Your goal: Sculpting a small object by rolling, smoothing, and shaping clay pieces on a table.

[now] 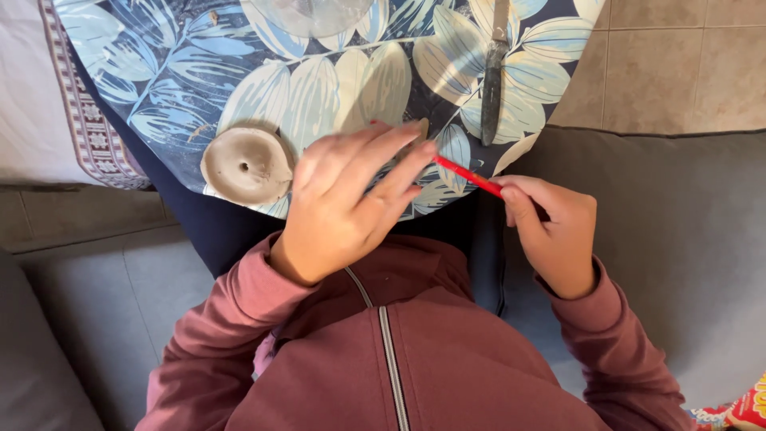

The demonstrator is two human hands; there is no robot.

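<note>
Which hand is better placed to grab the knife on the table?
Probably right. The right hand lies nearer the knife, though it grips a red pencil. The left hand is cupped over a small clay piece, beside the clay disc.

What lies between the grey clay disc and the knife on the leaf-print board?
In the head view, the left hand lies between the clay disc and the knife, with the red pencil reaching under it.
</note>
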